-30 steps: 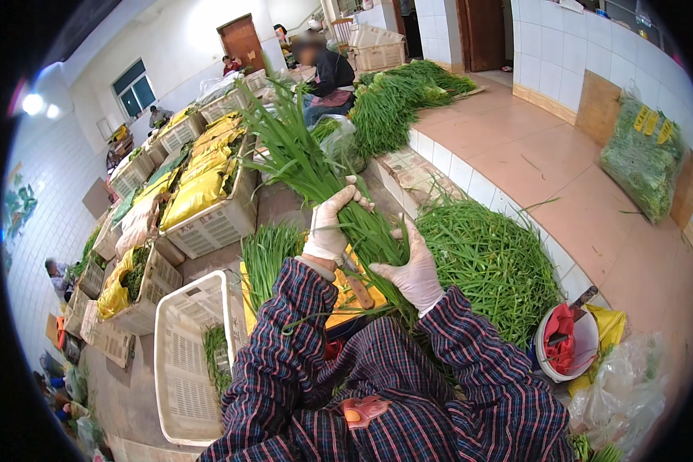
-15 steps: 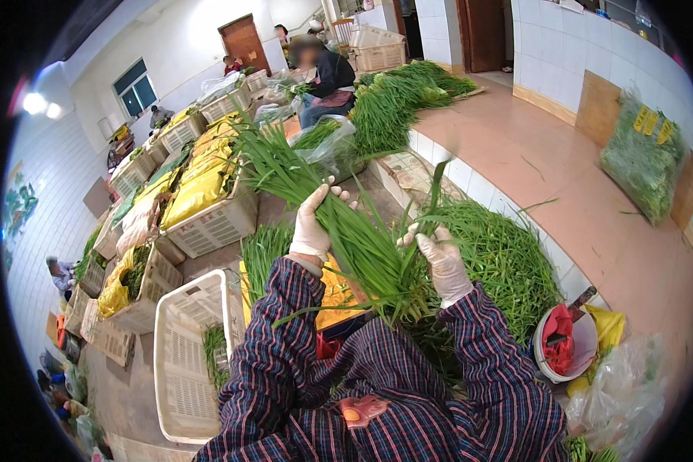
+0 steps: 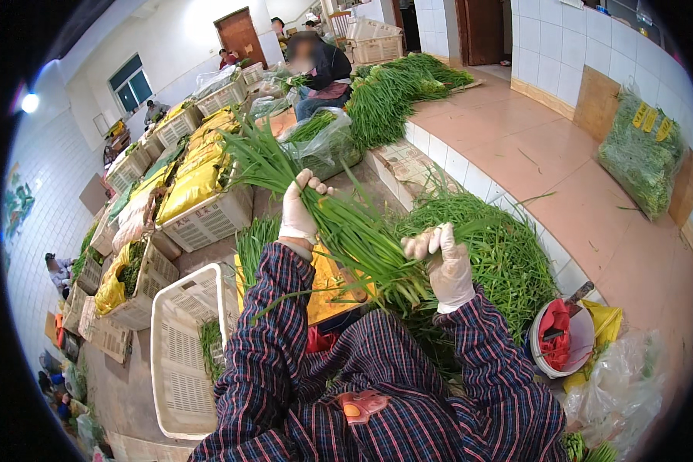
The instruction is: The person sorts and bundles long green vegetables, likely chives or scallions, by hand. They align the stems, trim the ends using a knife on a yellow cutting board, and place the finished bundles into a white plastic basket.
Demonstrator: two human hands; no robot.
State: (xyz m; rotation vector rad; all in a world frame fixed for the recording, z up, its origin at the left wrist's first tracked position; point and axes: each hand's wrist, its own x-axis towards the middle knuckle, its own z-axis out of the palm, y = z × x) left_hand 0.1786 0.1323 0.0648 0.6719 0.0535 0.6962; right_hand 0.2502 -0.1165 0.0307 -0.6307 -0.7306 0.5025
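Note:
My left hand, in a white glove, is closed around a big bunch of green chives. The leaf ends fan out to the far left, and the pale stem ends hang toward my lap. My right hand, also gloved, is pinched beside the stem ends, with a blurred green blade at its fingertips. A loose heap of chives lies to the right, partly behind that hand. Under the bunch is a yellow board, with more chives at its far left side.
An upright white crate stands at my left. On the right are a white bucket with red material inside and a clear plastic bag. A tiled step curves along the right. Filled crates and a seated co-worker are farther off.
The blade that stood up from my right hand has swung down to the right. Both hands have shifted slightly, and the bunch remains in my left.

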